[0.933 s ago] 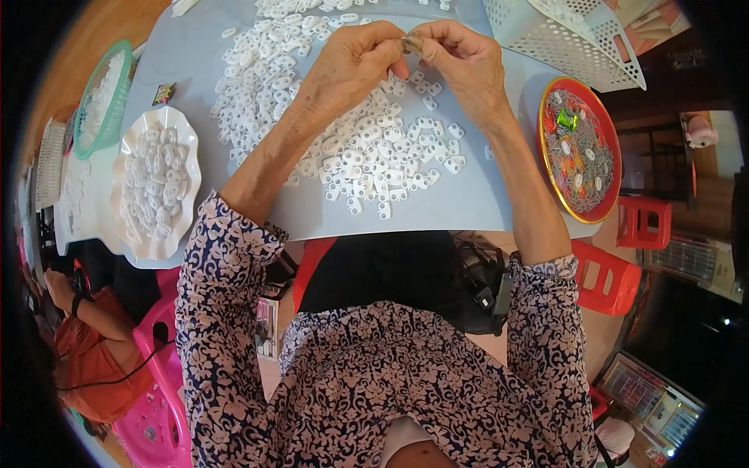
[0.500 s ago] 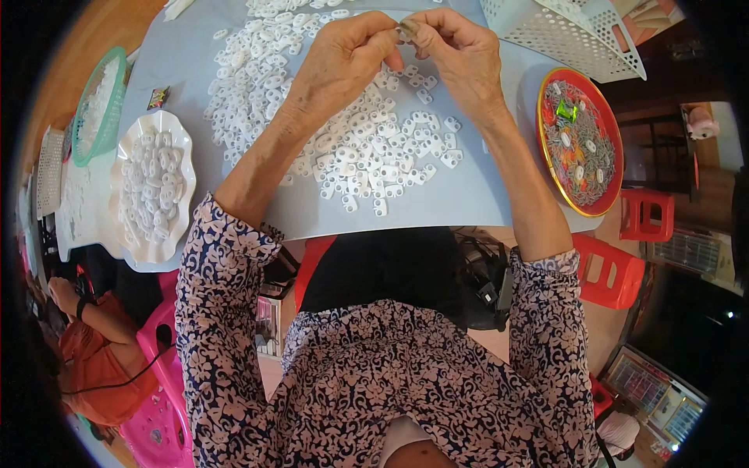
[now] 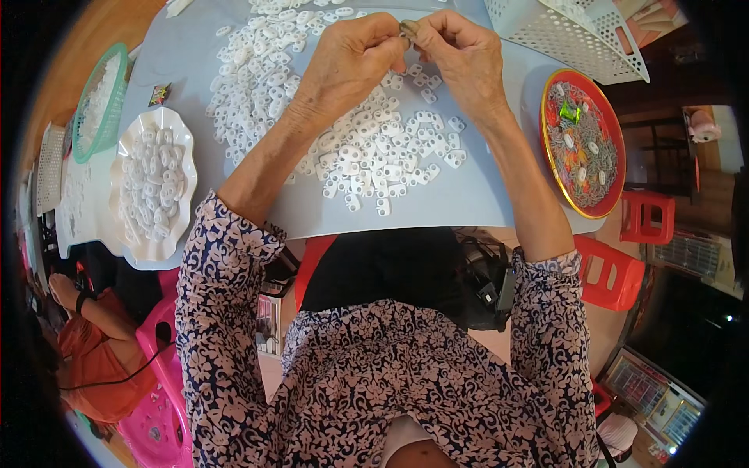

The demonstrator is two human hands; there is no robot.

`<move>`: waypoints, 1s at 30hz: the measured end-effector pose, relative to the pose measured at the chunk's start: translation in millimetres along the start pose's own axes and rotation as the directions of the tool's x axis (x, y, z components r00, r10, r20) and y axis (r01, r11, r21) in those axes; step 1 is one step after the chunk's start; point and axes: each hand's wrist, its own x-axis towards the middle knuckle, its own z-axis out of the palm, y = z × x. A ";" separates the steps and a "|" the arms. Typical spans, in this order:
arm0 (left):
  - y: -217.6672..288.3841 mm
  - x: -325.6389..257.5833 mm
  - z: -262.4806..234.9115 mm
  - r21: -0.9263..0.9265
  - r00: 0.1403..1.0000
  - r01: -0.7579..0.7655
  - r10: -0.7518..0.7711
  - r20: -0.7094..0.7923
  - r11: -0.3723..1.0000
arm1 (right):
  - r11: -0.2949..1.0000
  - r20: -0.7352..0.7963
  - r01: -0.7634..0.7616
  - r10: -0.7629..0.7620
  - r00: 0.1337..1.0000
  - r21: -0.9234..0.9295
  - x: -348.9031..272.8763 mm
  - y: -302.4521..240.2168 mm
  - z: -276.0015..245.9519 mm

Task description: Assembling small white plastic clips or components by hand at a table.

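- The left hand (image 3: 351,58) and the right hand (image 3: 460,54) meet at the far edge of the pale blue table (image 3: 468,203), fingertips pinched together around a small dull metal piece (image 3: 408,28).
- Both hands' fingers are curled nearly closed; thumb and forefinger of each press on that piece, which sits between the two hands, above the heap of white plastic parts (image 3: 351,148).
- Whether a white part is also held in the pinch cannot be told; the fingers hide it.
- Judged risk: the piece is tiny and gripped only at the tips, so a slip could drop it into the heap, where it would be hard to find again.
- Judged risk: the heap spreads toward the near edge of the table, so a forearm sweeping back could push parts off onto the lap.
- A white scalloped dish (image 3: 181,148) of the same parts lies at the left, close to the table's left corner, where a knock might tip it.
- A small dark wrapper (image 3: 159,94) with bright print lies far left on the table.
- A round red tray (image 3: 612,125) with a yellow rim sits at the right; a green foil wrapper (image 3: 569,113) lies on it.
- A green basket (image 3: 105,97) stands far left, a white perforated basket (image 3: 562,39) far right.
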 end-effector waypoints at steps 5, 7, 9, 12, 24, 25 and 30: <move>-2.9 5.0 -8.6 -0.032 0.998 0.041 -0.040 0.042 0.999 | 0.999 0.062 -0.008 0.005 0.998 0.049 1.3 2.2 0.0; -1.7 8.0 -13.5 -0.028 0.994 0.051 -0.048 0.101 0.998 | 0.998 0.081 -0.012 0.007 0.997 0.067 2.3 1.8 -1.9; 4.2 13.3 -23.1 0.048 0.997 0.025 -0.028 0.073 0.999 | 0.984 0.051 -0.070 0.063 0.997 0.163 3.5 3.4 -5.2; -0.3 19.4 -58.9 0.247 0.999 -0.006 0.015 -0.034 0.969 | 0.932 0.017 -0.169 0.173 0.985 0.320 6.8 -3.5 -8.6; -23.7 37.9 -54.9 0.667 0.901 -0.322 0.435 -0.003 0.671 | 0.952 0.029 -0.161 0.159 0.987 0.262 6.2 -1.7 -9.2; -29.4 41.9 -55.3 0.667 0.900 -0.323 0.435 -0.003 0.672 | 0.950 0.018 -0.165 0.166 0.986 0.265 6.1 -2.2 -9.1; -45.7 38.8 -43.1 0.824 0.915 -0.308 0.385 0.119 0.475 | 0.953 0.077 -0.186 0.172 0.982 0.238 7.3 -5.9 -9.7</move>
